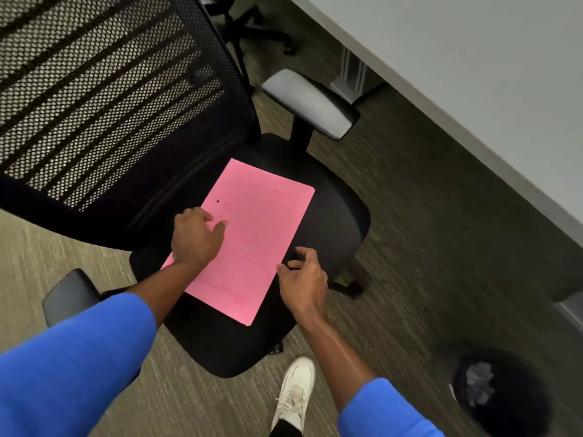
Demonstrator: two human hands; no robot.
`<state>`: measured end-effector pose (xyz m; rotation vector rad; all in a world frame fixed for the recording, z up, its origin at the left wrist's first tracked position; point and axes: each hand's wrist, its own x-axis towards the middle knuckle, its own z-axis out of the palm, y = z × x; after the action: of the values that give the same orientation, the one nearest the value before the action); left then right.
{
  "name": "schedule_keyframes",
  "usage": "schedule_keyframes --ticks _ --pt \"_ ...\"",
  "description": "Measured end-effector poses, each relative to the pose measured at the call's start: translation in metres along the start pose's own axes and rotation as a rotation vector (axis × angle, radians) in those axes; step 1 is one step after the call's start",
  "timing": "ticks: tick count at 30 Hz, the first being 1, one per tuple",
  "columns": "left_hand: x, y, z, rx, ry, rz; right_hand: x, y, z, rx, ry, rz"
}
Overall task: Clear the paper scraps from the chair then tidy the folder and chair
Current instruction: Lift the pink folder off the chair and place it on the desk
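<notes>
A pink folder (262, 228) lies flat and closed on the black seat (331, 222) of a mesh-backed office chair (104, 99). My left hand (195, 236) rests on the folder's left edge, fingers curled and pressing down on it. At the folder's right edge my right hand (301, 277) has its fingers bent, thumb and forefinger close together, touching or just beside the edge. No paper scraps show on the seat.
A black waste bin (501, 392) with crumpled paper inside stands on the carpet at lower right. A grey desk (473, 58) runs along the upper right. The chair's armrests (310, 102) flank the seat. My white shoe (295, 392) is below the seat's front edge.
</notes>
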<state>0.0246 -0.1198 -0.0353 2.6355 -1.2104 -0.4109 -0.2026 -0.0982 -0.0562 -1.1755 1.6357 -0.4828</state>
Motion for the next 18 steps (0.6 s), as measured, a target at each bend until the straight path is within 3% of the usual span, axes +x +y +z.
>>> schedule_keyframes --ticks 8,18 --pt "0.013 -0.037 0.005 -0.038 -0.104 -0.136 -0.001 -0.011 0.019 -0.162 -0.011 0.013" --pt "-0.014 -0.034 -0.032 -0.172 -0.231 -0.226 -0.01 -0.015 -0.026 -0.01 -0.065 0.053"
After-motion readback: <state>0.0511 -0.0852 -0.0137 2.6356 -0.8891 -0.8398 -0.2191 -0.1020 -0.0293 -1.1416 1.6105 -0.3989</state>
